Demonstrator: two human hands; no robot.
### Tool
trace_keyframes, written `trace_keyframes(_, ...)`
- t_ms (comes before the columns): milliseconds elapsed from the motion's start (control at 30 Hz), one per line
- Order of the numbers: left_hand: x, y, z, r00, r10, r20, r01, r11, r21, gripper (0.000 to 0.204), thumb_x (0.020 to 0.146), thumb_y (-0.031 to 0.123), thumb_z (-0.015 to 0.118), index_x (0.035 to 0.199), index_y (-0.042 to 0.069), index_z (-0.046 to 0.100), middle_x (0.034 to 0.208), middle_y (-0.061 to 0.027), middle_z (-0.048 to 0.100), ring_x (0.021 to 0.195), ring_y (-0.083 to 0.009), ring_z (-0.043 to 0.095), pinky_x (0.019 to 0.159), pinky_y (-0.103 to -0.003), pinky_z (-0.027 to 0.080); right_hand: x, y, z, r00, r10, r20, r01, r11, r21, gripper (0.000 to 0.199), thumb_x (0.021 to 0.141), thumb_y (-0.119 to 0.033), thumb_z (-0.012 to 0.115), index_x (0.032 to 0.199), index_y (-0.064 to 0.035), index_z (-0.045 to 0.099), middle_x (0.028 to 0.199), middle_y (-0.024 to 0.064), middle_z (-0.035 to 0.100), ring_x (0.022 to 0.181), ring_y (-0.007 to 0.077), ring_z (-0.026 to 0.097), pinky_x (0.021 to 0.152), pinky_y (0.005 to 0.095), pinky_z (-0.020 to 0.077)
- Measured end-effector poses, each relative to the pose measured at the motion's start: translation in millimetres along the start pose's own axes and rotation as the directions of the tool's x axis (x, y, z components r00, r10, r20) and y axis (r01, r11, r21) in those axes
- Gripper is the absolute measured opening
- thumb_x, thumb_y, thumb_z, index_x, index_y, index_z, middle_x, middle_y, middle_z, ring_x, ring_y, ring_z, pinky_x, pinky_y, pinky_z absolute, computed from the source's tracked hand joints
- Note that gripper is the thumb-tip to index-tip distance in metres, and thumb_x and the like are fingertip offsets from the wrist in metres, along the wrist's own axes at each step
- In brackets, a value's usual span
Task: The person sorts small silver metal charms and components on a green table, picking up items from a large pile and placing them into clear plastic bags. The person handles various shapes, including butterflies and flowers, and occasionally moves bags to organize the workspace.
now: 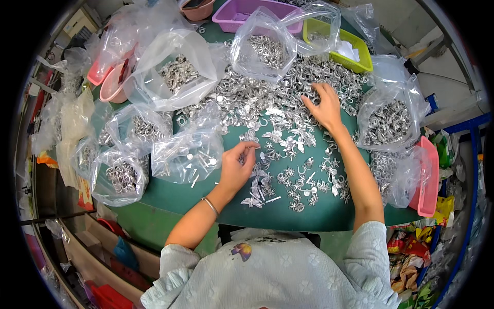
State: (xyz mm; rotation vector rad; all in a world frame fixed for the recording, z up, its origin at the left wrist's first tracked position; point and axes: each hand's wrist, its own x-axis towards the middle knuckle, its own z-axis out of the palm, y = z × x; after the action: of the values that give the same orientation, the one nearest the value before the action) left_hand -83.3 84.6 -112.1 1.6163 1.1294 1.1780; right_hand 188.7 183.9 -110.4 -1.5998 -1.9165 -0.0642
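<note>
Two bare hands work over a dark green, smooth tabletop (172, 200). Main stock: a broad heap of small silver-coloured metal castings (247, 95), shiny and irregular, mostly curved, ring-like and leaf-like, filling the table's middle and far part; too many to count. Right hand (325, 107): fingers spread and slightly bent, tips at the right side of the heap. Left hand (237, 166): curled, thumb and fingertips drawn close together above loose pieces left of centre; cannot tell whether a piece is pinched. One narrow rigid bangle (210, 206) on the left wrist. Between the forearms, a loose scatter of flower-shaped and ring-shaped silver pieces (297, 207), with a few pale straight rods among them. Green surface shows around this scatter and as a strip along the curved near edge, the widest room being left of the left forearm. Thin, crinkled, clear plastic bags (416, 108) of metal parts flank the heap, at least six, several open-mouthed; overlap prevents an exact count. Rigid plastic containers: one purple basin (222, 21) and one yellow-green basket (362, 65) at the far side, one coral-pink tub (428, 177) tilted at the right edge.
</note>
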Motion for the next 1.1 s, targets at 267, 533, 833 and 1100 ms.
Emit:
trace_keyframes(267,0.5,-1.5,0.5,0.999,-0.044,0.015,0.044,0.999,-0.02,0.012,0.084,0.0,0.051,0.091,-0.001,0.06,0.057,0.0037,0.046,0.053,-0.0022,0.039,0.049,-0.019,0.031,-76.8,-65.4,-28.8,0.995,0.095,-0.008,-0.092,0.979,0.183,0.03,0.078,-0.026,0.063,0.095,-0.0033,0.054,0.087,0.014,0.055,0.085,0.0299,0.05,0.076,0.0382,0.0365)
trace_keyframes(533,-5.8,2.9,1.4,0.996,-0.09,0.001,0.088,0.977,-0.195,0.012,0.085,0.004,0.051,0.093,0.001,0.06,0.058,0.0046,0.046,0.048,-0.0022,0.036,0.043,-0.02,0.027,-89.4,-67.8,-62.1,1.0,-0.006,0.009,0.005,0.989,0.148,0.038,0.073,-0.02,0.068,0.105,-0.0051,0.056,0.113,0.0153,0.049,0.108,0.035,0.043,0.092,0.0435,0.0336)
trace_keyframes(833,-43.5,56.2,-3.6,0.782,-0.454,0.427,0.607,0.397,-0.688,0.018,0.09,0.006,0.044,0.105,0.0,0.052,0.067,0.0013,0.042,0.046,-0.0009,0.027,0.038,-0.014,0.021,-84.4,-64.7,-29.2,0.978,-0.021,0.207,0.025,1.0,-0.015,0.057,0.069,-0.04,0.07,0.113,-0.008,0.054,0.126,0.0231,0.038,0.116,0.0407,0.034,0.098,0.048,0.0265)
trace_keyframes(1100,-70.2,63.8,4.0,0.709,-0.423,0.564,0.543,-0.181,-0.82,0.023,0.089,0.009,0.045,0.111,0.003,0.048,0.075,0.0,0.038,0.06,-0.0066,0.035,0.046,-0.018,0.028,-132.8,-77.6,-65.4,0.955,-0.22,0.199,0.172,0.957,0.233,0.021,0.065,-0.01,0.068,0.078,-0.006,0.053,0.104,0.0072,0.052,0.1,0.0299,0.045,0.084,0.0414,0.0349)
